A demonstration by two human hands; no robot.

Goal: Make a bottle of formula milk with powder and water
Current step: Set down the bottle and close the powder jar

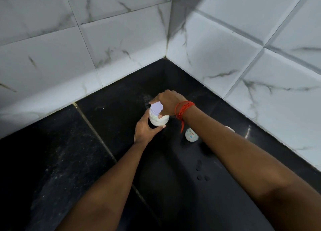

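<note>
A white jar of powder (159, 120) with a pale lilac lid (156, 108) stands on the black counter (69, 161) near the tiled corner. My left hand (145, 130) wraps around the jar's lower body from the left. From above, my right hand (167, 103) grips the lid with its fingers around the rim. A small white baby bottle (191, 135) with coloured print stands to the right of the jar, partly hidden behind my right forearm. Another white thing (230, 128) peeks out beyond that forearm; what it is cannot be told.
White marble-look tiled walls (121, 48) meet in a corner right behind the jar. Several water drops (202, 177) lie on the counter between my arms. A red thread band (183, 110) circles my right wrist.
</note>
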